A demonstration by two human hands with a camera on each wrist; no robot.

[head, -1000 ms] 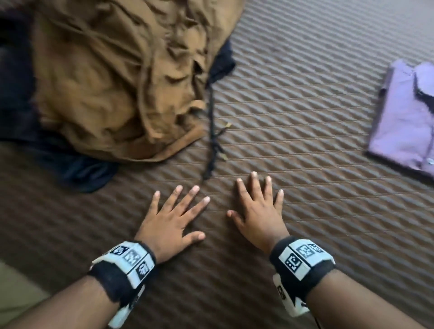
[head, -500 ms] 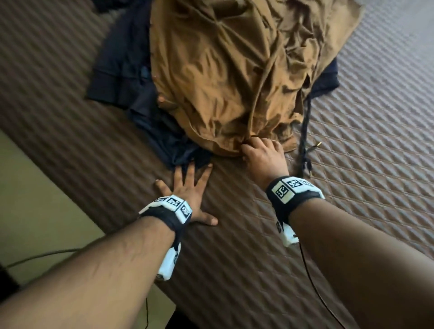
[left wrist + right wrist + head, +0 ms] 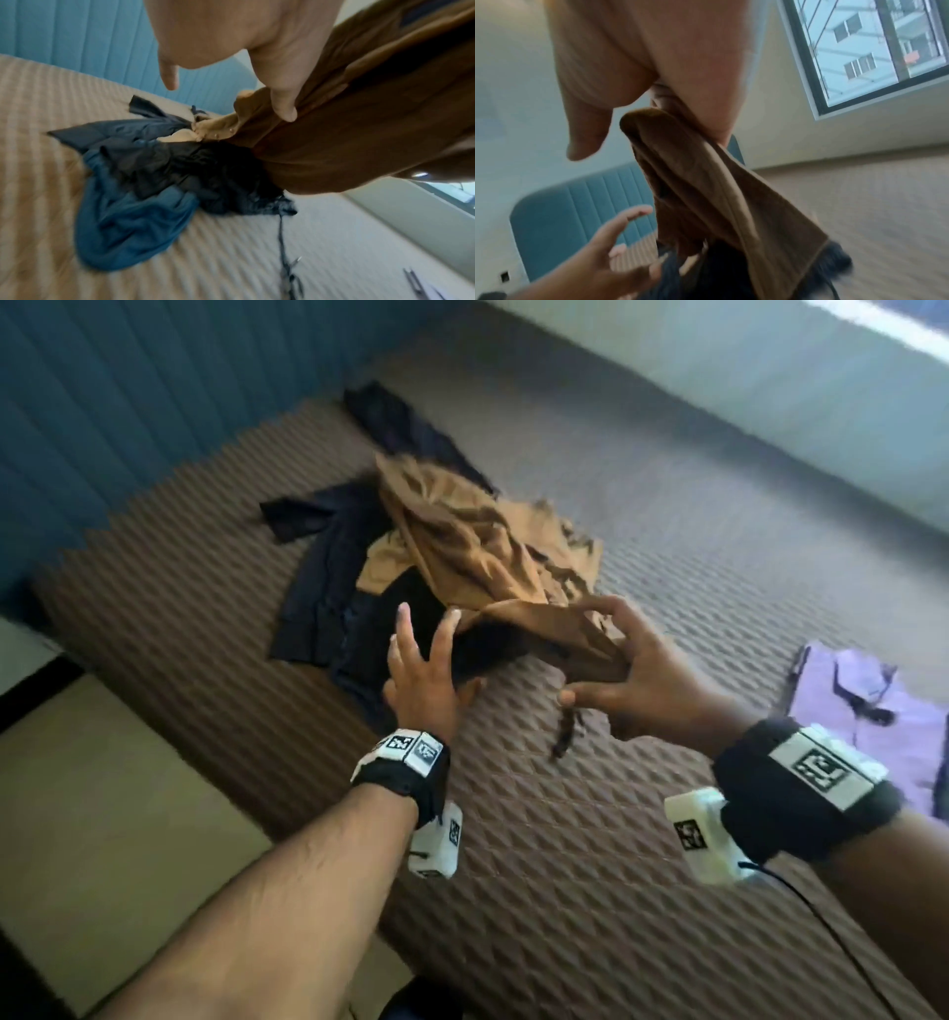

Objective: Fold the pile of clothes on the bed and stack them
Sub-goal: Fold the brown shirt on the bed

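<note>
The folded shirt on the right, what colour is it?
Light purple. The shirt shows best in the head view, lying apart from the pile.

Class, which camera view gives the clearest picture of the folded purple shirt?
The head view: the folded purple shirt lies flat at the right edge of the bed, collar visible, though cut off by the frame. The left wrist view shows, at most, a blurred sliver in its bottom corner. The right wrist view shows none of it.

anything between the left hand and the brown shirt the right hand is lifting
Nothing visible. The left hand is open, its fingertips at or just short of the brown shirt, whose edge the right hand grips above the bed. The dark clothes lie beneath, not between.
</note>
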